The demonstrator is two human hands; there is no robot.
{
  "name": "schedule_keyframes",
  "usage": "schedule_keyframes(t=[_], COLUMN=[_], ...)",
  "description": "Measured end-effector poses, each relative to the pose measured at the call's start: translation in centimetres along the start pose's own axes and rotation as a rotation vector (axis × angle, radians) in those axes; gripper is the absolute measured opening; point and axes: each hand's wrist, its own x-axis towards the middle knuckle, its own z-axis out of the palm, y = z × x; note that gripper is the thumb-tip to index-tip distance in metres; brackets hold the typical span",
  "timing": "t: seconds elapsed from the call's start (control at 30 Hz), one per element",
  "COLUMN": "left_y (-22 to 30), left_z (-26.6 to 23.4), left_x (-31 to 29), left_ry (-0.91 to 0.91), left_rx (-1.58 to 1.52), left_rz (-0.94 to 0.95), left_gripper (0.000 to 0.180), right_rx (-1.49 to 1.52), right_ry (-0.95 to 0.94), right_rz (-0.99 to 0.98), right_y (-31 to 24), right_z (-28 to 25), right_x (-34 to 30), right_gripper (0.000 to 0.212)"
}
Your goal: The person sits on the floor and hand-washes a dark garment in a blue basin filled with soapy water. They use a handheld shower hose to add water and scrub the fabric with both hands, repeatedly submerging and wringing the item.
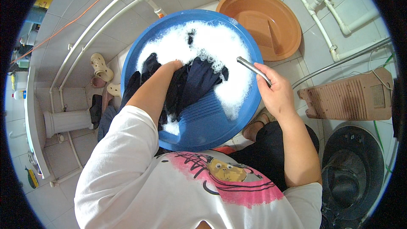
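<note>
A wide blue basin (253, 42) holds thick white suds (231, 87) and a heap of dark wet clothes (197, 82). My left hand (176, 64) reaches into the middle of the basin, among the clothes and foam. Its fingers are hidden there, so I cannot see whether they grip the cloth. Over the basin's right rim, my right hand (276, 89) is wrapped round a flexible metal hose (254, 68). The hose's open end points left above the suds, and no water shows coming from it. A ribbed washboard slope (205, 114) is moulded into the near side of the basin.
Behind stands an orange-brown basin (292, 27). To the right are a brown washboard (347, 95) and a black bucket-like container (354, 169). White pipes (106, 19) run along the walls. Beige clogs (101, 68) and a white pedestal (68, 123) are at left.
</note>
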Motion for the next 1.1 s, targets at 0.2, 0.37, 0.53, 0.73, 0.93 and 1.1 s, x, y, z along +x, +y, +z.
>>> schedule_keyframes(t=[0.2, 0.37, 0.53, 0.73, 0.93, 1.1], left_y=[0.2, 0.0, -0.3, -0.5, -0.7, -1.0], left_z=[-1.2, -1.7, -1.8, -1.7, -1.6, -1.5], left_x=[-0.4, -0.7, -1.0, -1.1, -1.2, -1.2], left_ry=[-0.024, -0.101, -0.163, -0.235, -0.301, -0.349], left_rx=[-0.026, -0.041, -0.059, -0.077, -0.087, -0.095], left_rz=[-0.03, -0.067, -0.091, -0.118, -0.137, -0.15], left_gripper=[0.076, 0.075, 0.074, 0.072, 0.071, 0.07], right_rx=[0.007, 0.02, 0.003, 0.003, 0.015, 0.006], right_ry=[-0.024, -0.023, -0.02, -0.025, -0.035, -0.028], right_rz=[0.054, 0.043, 0.02, 0.037, 0.043, 0.033], right_y=[-0.5, -0.4, -0.2, -0.4, -0.5, -0.4], right_z=[-0.3, -0.2, -0.2, -0.2, -0.3, -0.2], right_x=[-0.2, -0.2, -0.3, -0.3, -0.3, -0.3], right_gripper=[0.027, 0.027, 0.028, 0.028, 0.028, 0.029])
